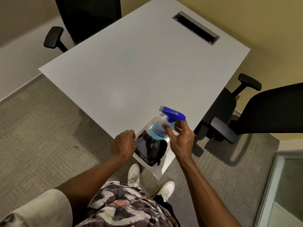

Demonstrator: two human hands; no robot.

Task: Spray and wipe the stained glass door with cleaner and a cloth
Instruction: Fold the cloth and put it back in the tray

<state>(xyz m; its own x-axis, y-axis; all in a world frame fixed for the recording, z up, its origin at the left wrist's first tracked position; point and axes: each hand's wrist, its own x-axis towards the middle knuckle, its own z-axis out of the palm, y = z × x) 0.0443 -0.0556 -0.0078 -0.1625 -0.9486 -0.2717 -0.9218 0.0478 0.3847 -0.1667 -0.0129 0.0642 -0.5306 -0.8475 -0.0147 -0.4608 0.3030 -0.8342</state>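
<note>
A clear spray bottle (159, 128) with a blue trigger head and blue liquid stands on the near corner of the white table (139, 71). My right hand (179, 136) curls around its neck, fingers touching it. A dark folded cloth (150, 149) lies on the table corner just in front of the bottle. My left hand (123, 143) rests at the cloth's left edge, fingers bent onto it. A glass panel (288, 190) with a pale frame shows at the lower right.
A black office chair (255, 115) stands right of the table, another black chair (78, 22) at its far left. A cable slot (196, 27) is set in the table's far side. Carpet covers the floor; my white shoes (165, 189) are below the table corner.
</note>
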